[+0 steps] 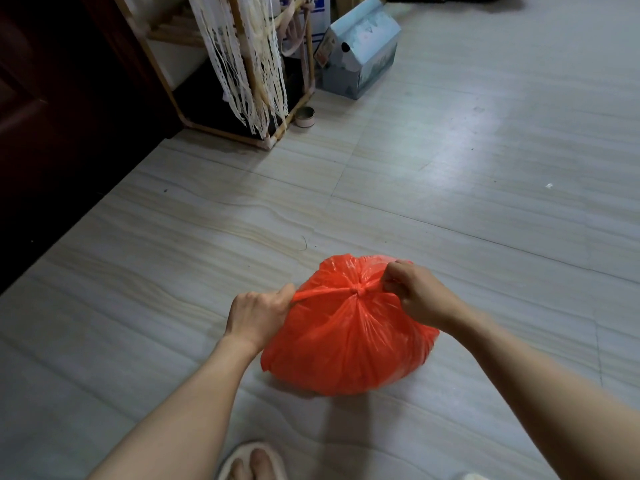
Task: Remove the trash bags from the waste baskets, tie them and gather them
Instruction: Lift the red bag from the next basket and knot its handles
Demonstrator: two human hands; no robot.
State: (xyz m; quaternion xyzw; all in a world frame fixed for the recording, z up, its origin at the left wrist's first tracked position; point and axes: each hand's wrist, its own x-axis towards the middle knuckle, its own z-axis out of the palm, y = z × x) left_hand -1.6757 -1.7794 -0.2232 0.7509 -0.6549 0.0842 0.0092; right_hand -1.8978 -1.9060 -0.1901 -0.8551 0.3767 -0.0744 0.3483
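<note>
A full orange-red trash bag (346, 341) sits on the pale tiled floor in the lower middle of the head view. Its top is gathered into a small knot (358, 291). My left hand (258, 315) grips one twisted strip of the bag that stretches left from the knot. My right hand (415, 294) pinches the other strip just right of the knot. The two strips are pulled taut in opposite directions. No waste basket is in view.
A wooden rack (242, 84) hung with white lace strips stands at the back left beside a dark door (52, 116). A light-blue carton (360, 50) and a small round tin (304, 116) sit near it. My slippered foot (254, 462) is at the bottom edge.
</note>
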